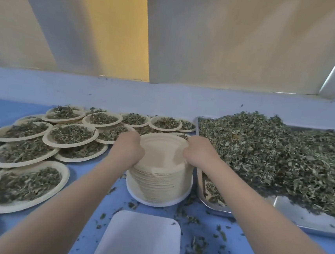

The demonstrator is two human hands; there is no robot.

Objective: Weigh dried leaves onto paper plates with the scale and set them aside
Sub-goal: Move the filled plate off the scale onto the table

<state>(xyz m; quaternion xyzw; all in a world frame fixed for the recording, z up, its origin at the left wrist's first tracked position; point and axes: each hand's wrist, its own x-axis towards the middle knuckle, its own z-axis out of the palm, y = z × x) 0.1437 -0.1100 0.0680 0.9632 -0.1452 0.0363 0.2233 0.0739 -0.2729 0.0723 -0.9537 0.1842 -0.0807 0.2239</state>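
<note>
Blue table (88,172); hands on plate stack (158,179)

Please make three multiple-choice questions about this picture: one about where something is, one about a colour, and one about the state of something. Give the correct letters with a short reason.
1. Where is the metal tray of loose dried leaves?
A. right of the plate stack
B. left of the plate stack
C. on the scale

2. What colour is the table surface?
A. green
B. red
C. blue

3. What is on the white scale platform?
A. a filled plate
B. nothing
C. a heap of leaves

Answers:
1 A: the metal tray lies right of the stack of empty paper plates.
2 C: the table is blue.
3 B: the scale platform is bare, while the left hand and right hand grip the top plate.
</note>
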